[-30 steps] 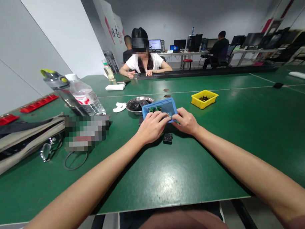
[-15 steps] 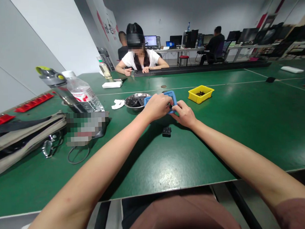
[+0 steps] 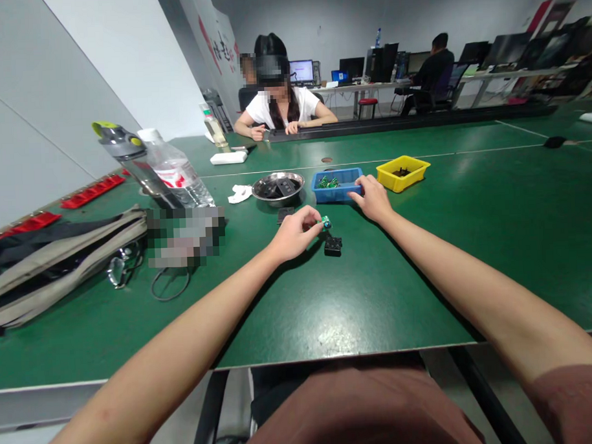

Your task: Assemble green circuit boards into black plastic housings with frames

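Between the thumb and fingertips of my left hand [image 3: 299,235] is a small green circuit board [image 3: 326,223]. Just below it, a small black plastic case [image 3: 332,246] lies on the green table. My right hand [image 3: 374,198] grips the right end of a blue bin [image 3: 336,196], thumb at the front and fingers at the rim. Several green circuit boards [image 3: 328,182] lie in that bin. Another flat black part [image 3: 285,214] rests behind my left hand, partly hidden by it.
A metal bowl [image 3: 278,200] of black parts stands left of the blue bin, a yellow bin [image 3: 404,178] with small dark pieces to its right. Bottles [image 3: 178,177], a bag [image 3: 74,262] and clear glasses [image 3: 120,267] occupy the left. Across the table sits a person [image 3: 282,109].
The blue bin, tilted up in both hands before, now sits flat on the table. My left hand has come nearer with a circuit board; my right hand stays at the bin.
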### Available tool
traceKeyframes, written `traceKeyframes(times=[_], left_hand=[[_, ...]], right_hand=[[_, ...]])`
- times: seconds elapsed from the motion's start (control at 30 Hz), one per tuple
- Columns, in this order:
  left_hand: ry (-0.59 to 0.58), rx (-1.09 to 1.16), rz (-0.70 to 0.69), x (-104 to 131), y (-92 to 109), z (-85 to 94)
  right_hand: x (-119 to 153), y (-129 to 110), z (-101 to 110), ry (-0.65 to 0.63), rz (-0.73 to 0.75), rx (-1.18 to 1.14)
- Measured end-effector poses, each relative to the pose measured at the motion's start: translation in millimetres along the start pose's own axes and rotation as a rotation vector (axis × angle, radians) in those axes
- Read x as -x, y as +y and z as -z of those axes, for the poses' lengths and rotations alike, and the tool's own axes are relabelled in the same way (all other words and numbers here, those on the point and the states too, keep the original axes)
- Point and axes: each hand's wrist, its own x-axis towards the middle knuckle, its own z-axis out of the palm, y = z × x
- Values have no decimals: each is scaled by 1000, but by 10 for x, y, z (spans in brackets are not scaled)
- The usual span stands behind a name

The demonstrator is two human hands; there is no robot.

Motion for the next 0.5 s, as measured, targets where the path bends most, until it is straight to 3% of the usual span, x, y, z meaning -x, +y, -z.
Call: traceKeyframes(times=[0.2,0.33,0.4,0.5], left_hand=[[-84,-58,2,-65,-159,37],[-129,-63,-29,-59,-177,27],[-153,-64,-52,-54,-186,15],[-179,-78,-92,-52,-193,3]], right_hand=[[-106,104,-27,-8,-91,-10],[-48,324,237,78,-393,177],[-14,468,404,83,-431,213],[20,627,583,-30,-398,314]])
